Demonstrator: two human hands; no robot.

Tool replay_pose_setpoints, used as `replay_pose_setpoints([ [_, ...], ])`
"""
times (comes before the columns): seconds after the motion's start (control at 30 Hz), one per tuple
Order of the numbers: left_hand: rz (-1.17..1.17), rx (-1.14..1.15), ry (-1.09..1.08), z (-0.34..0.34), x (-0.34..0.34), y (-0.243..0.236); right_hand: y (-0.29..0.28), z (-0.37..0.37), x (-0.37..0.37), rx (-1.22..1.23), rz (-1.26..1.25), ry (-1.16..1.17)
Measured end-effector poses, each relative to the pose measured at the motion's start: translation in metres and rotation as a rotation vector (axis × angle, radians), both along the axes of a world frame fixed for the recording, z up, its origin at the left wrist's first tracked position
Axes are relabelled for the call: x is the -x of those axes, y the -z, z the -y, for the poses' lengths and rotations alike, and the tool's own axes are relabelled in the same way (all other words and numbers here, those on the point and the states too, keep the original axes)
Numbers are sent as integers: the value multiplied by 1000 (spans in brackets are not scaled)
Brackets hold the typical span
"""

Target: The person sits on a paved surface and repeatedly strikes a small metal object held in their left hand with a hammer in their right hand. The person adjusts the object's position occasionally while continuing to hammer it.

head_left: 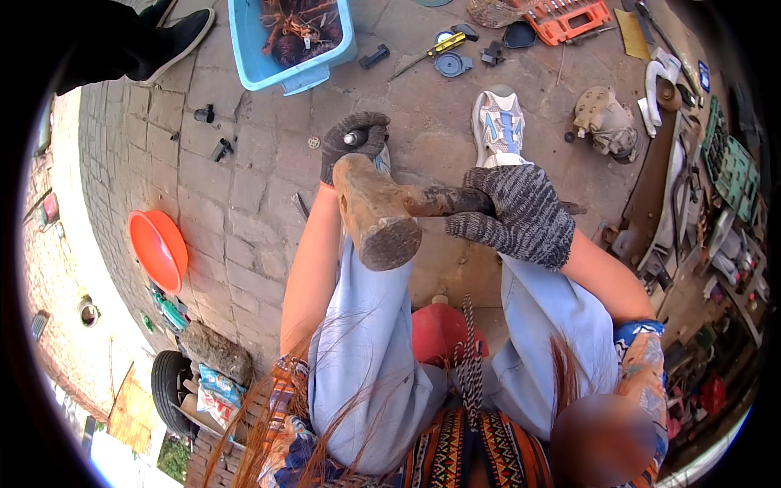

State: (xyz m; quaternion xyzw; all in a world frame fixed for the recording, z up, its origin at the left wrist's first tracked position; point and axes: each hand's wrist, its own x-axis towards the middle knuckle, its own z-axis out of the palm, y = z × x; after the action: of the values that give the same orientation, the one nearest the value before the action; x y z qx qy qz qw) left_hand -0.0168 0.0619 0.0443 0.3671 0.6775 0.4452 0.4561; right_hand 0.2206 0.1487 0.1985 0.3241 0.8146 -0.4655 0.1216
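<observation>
My right hand, in a grey knitted glove, grips the handle of a sledgehammer. Its rusty, heavy head is raised above my left knee and forearm, close to the camera. Beyond the hammer head, my left hand, in a darker glove, is closed round a metal piece. Only the shiny round end of that piece shows; the rest is hidden by the fingers, so its kind is unclear. Whatever lies beneath the left hand is covered by the hand and the hammer.
A light-blue tub of dark reddish parts stands ahead. Small black parts and a yellow-handled screwdriver lie on the paving. An orange basin sits left. A tan metal housing and an orange tool case are right.
</observation>
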Motion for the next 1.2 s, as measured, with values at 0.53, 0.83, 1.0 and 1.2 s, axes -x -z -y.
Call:
replay_pose_setpoints([
  [0.53, 117, 92, 92, -21, 10, -30, 22, 6, 2, 125, 86, -89],
  [0.83, 58, 141, -6, -19, 0, -28, 31, 6, -8, 85, 57, -6],
  [1.0, -45, 142, 70, -28, 1, -23, 32, 5, -9, 66, 84, -65],
  [1.2, -98, 80, 121, -32, -3, -19, 40, 10, -13, 72, 1, -30],
])
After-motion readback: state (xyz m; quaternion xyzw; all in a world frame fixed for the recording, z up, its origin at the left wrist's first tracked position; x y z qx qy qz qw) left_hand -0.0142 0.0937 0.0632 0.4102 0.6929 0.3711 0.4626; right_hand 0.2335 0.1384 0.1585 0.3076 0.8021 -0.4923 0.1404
